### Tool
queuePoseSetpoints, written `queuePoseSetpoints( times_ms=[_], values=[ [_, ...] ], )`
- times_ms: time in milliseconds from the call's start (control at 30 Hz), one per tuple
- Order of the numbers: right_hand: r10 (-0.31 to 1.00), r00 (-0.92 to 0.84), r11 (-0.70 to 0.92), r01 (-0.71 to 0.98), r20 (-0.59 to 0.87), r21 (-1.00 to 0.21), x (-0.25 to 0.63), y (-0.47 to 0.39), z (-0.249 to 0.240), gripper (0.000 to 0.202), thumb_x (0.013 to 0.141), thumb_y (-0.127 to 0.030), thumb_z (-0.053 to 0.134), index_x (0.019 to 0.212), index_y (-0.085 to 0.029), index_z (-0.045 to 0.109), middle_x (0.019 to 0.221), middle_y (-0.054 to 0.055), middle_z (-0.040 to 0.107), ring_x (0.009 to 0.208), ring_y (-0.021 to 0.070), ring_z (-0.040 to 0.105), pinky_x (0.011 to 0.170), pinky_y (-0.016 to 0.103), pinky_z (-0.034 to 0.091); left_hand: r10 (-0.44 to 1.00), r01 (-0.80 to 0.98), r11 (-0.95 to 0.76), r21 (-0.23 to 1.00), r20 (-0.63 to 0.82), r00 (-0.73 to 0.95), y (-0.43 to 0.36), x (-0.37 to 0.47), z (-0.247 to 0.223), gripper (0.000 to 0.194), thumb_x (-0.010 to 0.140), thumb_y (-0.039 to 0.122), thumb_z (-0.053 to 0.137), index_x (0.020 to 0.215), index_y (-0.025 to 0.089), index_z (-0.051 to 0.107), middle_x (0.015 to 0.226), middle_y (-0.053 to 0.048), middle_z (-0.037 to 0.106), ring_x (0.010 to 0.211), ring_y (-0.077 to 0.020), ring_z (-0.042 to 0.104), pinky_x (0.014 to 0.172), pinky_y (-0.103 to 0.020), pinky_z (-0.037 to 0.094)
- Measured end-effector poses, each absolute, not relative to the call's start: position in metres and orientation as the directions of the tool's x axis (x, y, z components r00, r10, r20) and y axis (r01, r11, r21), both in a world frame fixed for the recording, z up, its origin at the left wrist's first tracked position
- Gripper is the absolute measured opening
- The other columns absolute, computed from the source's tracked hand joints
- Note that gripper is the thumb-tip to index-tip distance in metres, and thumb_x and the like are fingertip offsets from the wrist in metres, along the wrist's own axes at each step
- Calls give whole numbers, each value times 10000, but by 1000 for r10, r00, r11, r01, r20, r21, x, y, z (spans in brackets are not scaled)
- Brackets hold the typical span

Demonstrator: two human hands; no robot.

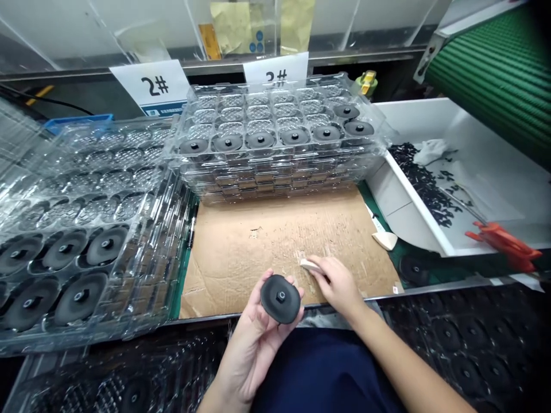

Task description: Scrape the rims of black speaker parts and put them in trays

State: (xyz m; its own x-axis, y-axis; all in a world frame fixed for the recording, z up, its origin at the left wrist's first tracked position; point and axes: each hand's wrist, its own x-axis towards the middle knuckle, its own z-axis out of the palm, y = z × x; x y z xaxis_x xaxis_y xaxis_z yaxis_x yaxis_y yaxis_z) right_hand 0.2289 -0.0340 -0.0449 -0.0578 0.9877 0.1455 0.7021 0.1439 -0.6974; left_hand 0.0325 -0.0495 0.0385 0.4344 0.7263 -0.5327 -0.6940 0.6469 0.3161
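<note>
My left hand [253, 344] holds up a black rounded cap-like part [280, 299], its dished face toward me and a short post in its centre. The fingers curl round its rim from beneath. To the right, my right hand [340, 287] pinches a small white flat piece [310, 265] between thumb and fingers. Its tip is low over the cardboard sheet [228, 252], and whether it touches cannot be made out. The two hands are apart, both near the sheet's front edge.
Stacked clear trays [275, 158] stand behind the cardboard, with several black parts in their pockets. More trays [124, 212] lie left. On the right, a white bin [430, 238] holds small black pieces and orange-handled pliers [503, 241]. A green roller [495, 74] overhangs the bin.
</note>
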Motion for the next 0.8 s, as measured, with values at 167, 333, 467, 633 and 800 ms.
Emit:
queuePoseSetpoints(
  times_ms=[167, 333, 467, 633, 800],
  values=[
    [985, 6, 131, 625, 173, -770, 225, -47, -13, 316, 867, -210, 446, 1174, -220, 517, 1011, 48, 596, 904, 158, 537, 794, 311, 452, 742, -647, 656, 389, -487, 460, -49, 44, 34, 601, 723, 326, 654, 1255, 256, 382, 1309, -137, 455, 1171, -297, 452, 1025, -404, 312],
    [997, 75, -23, 422, 9, -906, 232, -60, 0, 294, 864, -243, 456, 1141, -209, 548, 1077, 65, 592, 977, 180, 559, 825, 331, 473, 725, -566, 683, 461, -523, 448, -45, 61, 37, 617, 685, 351, 680, 1246, 254, 441, 1265, -107, 506, 1154, -268, 476, 1027, -377, 315],
    [971, 231, -41, 403, 58, -914, 242, -65, 38, 305, 863, -241, 475, 1163, -247, 525, 1140, 35, 572, 1027, 173, 540, 856, 320, 462, 735, -542, 673, 504, -536, 415, -43, 82, 44, 624, 641, 350, 715, 1214, 258, 487, 1236, -89, 530, 1117, -261, 506, 974, -361, 381],
    [925, -17, 327, 547, 380, -771, 235, -72, 83, 317, 841, -134, 458, 1152, -165, 507, 1025, 38, 621, 889, 158, 559, 829, 314, 437, 688, -513, 725, 461, -520, 506, -39, 102, 51, 594, 647, 246, 727, 1195, 304, 506, 1184, -51, 568, 1060, -215, 545, 945, -334, 407],
    [895, -75, 395, 591, 439, -703, 232, -59, 86, 262, 835, -112, 447, 1085, -117, 522, 934, 57, 637, 781, 161, 566, 730, 326, 434, 695, -479, 718, 504, -543, 471, -38, 106, 60, 569, 565, 279, 775, 1103, 285, 588, 1033, -4, 641, 971, -184, 586, 868, -236, 447]
  ],
)
